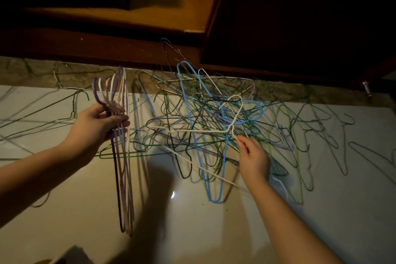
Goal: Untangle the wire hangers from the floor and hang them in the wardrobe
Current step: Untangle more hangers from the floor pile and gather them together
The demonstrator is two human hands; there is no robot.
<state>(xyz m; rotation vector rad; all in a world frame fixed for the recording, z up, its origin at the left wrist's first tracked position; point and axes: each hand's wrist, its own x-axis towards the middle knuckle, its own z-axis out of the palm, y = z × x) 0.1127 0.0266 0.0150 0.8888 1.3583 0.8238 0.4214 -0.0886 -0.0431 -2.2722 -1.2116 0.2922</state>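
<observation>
- The left hand is curled tight around a bunch of hangers that are already free. Their hooks stick up and their long ends hang down over the floor.
- The right hand pinches the neck of a white hanger with its fingertips. This hanger sits on top of the big messy pile, which lies on the floor just in front of the open wardrobe.
- The white hanger crosses a blue hanger and some green ones. I think it should be lifted slowly and wiggled, not yanked.
- If it catches, turn it and slide its hook back out the way it went in.
- Keep the bunch well away from the pile so it does not tangle again.
- Once it is free, add it to the bunch, hooks all the same way.
</observation>
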